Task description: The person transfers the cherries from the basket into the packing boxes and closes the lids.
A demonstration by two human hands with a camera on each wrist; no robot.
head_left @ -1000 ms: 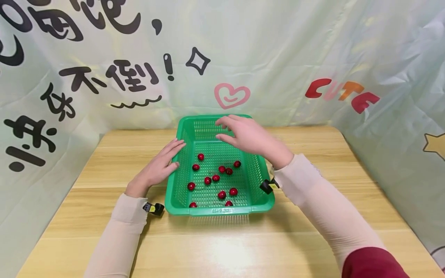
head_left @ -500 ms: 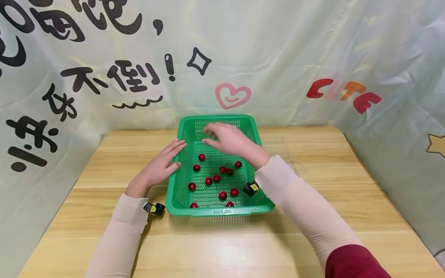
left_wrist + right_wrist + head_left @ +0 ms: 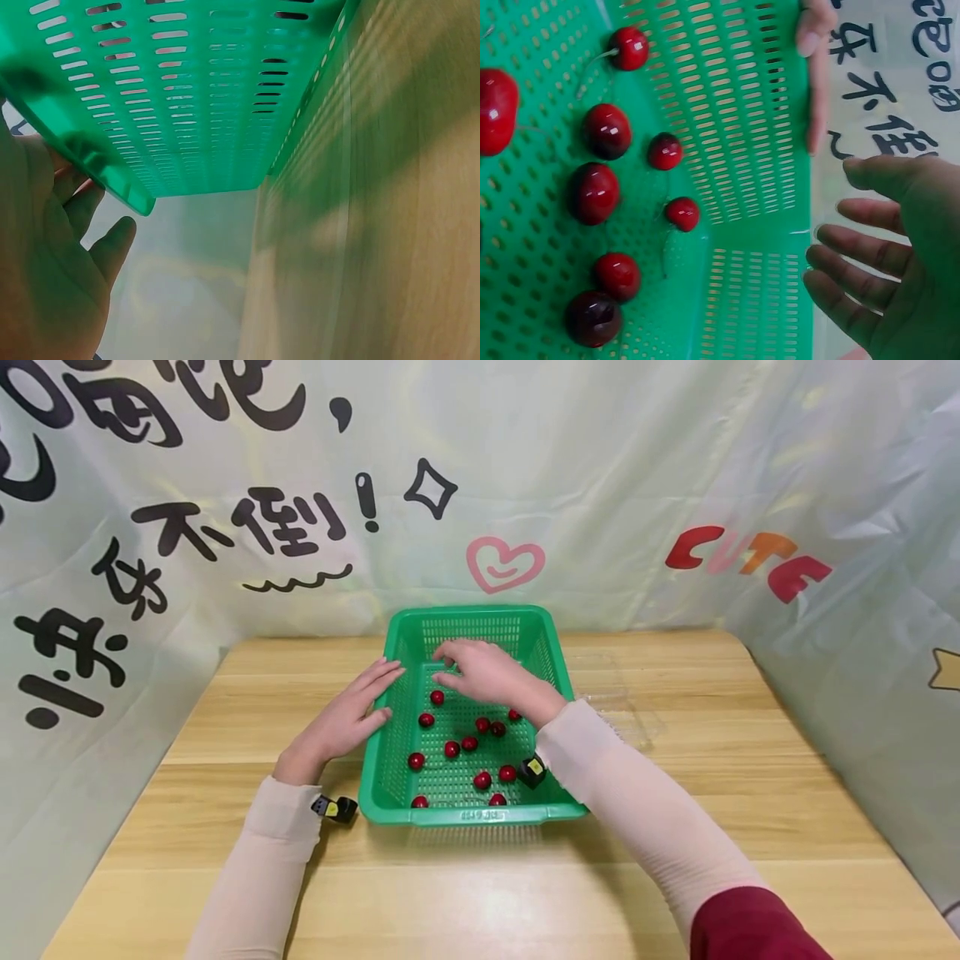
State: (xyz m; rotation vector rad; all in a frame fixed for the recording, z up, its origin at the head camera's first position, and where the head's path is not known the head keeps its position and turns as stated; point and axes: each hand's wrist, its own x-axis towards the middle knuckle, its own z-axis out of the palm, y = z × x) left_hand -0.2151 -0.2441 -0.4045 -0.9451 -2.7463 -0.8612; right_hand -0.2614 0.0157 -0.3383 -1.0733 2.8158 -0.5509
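Observation:
A green slatted plastic basket (image 3: 480,815) stands on the wooden table, with several dark red cherries (image 3: 452,749) scattered over its floor. My left hand (image 3: 337,722) rests on the basket's left rim, fingers straight; in the left wrist view that hand (image 3: 60,247) lies along the rim from outside. Over the back half of the basket hovers my right hand (image 3: 483,672), holding nothing, its fingers loosely bent and thumb apart. The right wrist view shows this hand (image 3: 877,262) spread above the cherries (image 3: 607,131), some of them with thin stems.
A clear plastic container (image 3: 618,702) lies on the table (image 3: 720,760) right of the basket. Behind stands a pale printed curtain (image 3: 600,485), close to the basket's back edge. Small black cameras sit on both wrists.
My right hand has moved left and lower over the basket, away from its right side. The left hand stays on the rim, and the cherries lie as before.

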